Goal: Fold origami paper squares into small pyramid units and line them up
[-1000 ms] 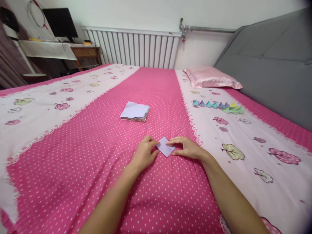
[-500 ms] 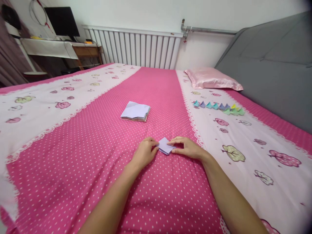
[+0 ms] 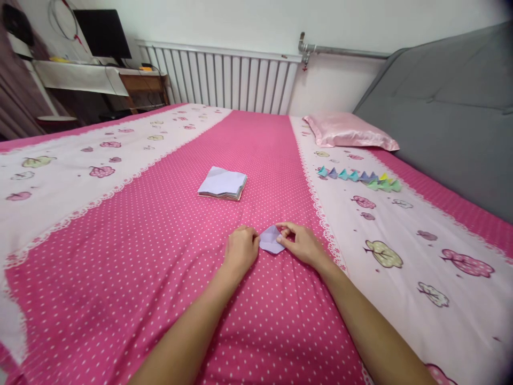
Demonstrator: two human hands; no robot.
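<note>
Between my two hands, just above or on the pink dotted bedspread, is a small folded piece of lilac paper (image 3: 270, 240). My left hand (image 3: 242, 248) pinches its left corner, fingers curled together. On the other side, my right hand (image 3: 301, 243) grips the right edge between thumb and fingers. Beyond them lies a stack of square paper (image 3: 223, 182) with a lilac sheet on top. Over to the right, several small folded paper pieces (image 3: 353, 176) in turquoise, purple, yellow and green sit in a row on the white band.
A pink pillow (image 3: 350, 130) lies at the far right against the grey headboard (image 3: 449, 101). Behind the bed stands a white radiator (image 3: 224, 77). At the back left is a desk (image 3: 80, 77) bearing a black monitor (image 3: 103, 35).
The lilac paper's right side has been opened or lifted, so its outline differs. My right thumb has moved onto the paper, and my left fingers have curled in closer.
</note>
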